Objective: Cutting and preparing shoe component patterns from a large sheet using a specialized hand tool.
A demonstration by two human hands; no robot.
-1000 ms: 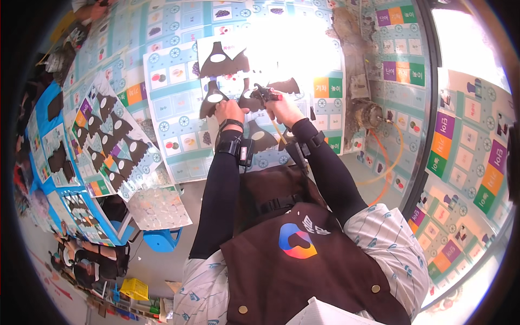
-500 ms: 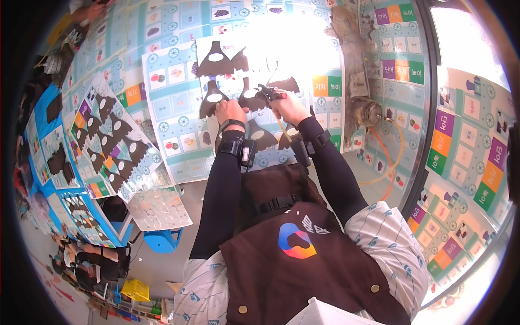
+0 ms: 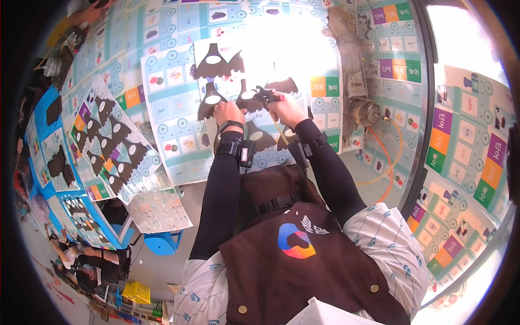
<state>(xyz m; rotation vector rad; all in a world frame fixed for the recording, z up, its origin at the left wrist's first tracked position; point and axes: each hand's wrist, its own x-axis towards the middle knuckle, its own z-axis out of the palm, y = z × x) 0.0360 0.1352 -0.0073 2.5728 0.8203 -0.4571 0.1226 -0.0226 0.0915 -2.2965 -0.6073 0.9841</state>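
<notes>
My right hand [image 3: 290,111] is wrapped round a black spray gun [image 3: 264,94] with a red end; a thin yellow hose runs down from it. Beside it, my left hand [image 3: 229,115] rests on the work sheet with fingers apart, at the lower corner of a dark brown flat piece [image 3: 211,93] with a white oval. Another dark piece [image 3: 247,93] lies between my hands, under the gun's tip. More such pieces [image 3: 260,135] lie nearer me, partly behind my wrists, and one [image 3: 212,60] lies farther up. Glare washes out the area beyond the gun.
On the left, a tilted sheet [image 3: 108,135] carries several dark pieces. A corroded metal fitting [image 3: 364,111] with yellow and orange hoses [image 3: 385,162] stands at the right, by a dark frame bar [image 3: 424,108]. A blue stool [image 3: 162,242] is below left. Another person's hand [image 3: 85,15] shows top left.
Both hands keep nearly the same place over the sheet. The view has shifted very slightly; the spray gun stays in my right hand.
</notes>
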